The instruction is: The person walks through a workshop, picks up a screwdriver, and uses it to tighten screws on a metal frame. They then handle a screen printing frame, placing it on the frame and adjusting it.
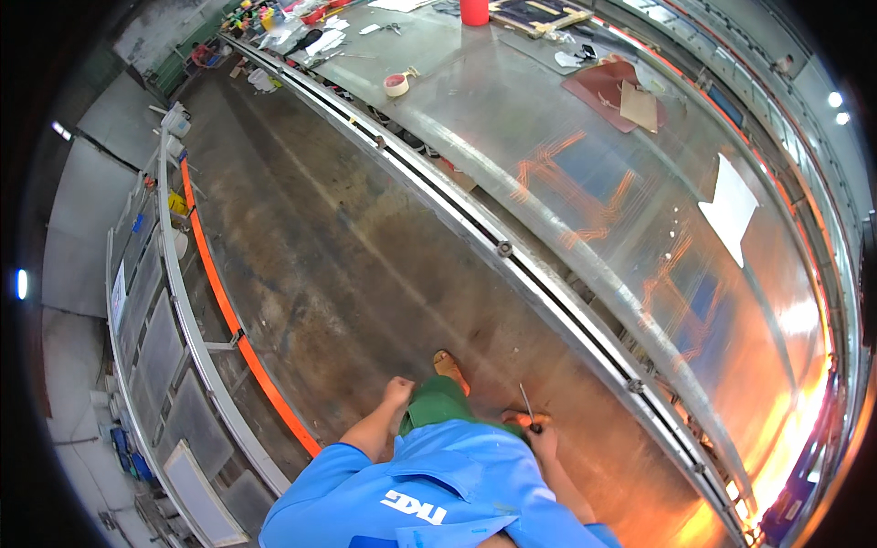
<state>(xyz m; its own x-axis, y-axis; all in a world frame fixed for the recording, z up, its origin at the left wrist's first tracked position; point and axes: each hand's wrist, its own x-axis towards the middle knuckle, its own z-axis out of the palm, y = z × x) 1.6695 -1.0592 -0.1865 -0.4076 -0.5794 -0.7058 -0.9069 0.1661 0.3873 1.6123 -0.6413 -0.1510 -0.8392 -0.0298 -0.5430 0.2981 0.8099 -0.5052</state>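
My left hand [397,392] hangs beside the green trousers [437,403], its fingers curled in, with nothing showing in them. Down at my other side, my right hand [544,442] is closed round the dark handle of a screwdriver-like tool [526,402]. Its thin metal shaft points up and away from me, over the floor. Neither hand touches the long metal-topped table [438,100] to the right.
A rail [504,248] with bolts runs along the table's near side. On the table lie a tape roll [396,85], a red container [474,12], a brown sheet [603,89] and white paper [731,208]. An orange-edged rack [219,292] stands left of the brown floor [338,228].
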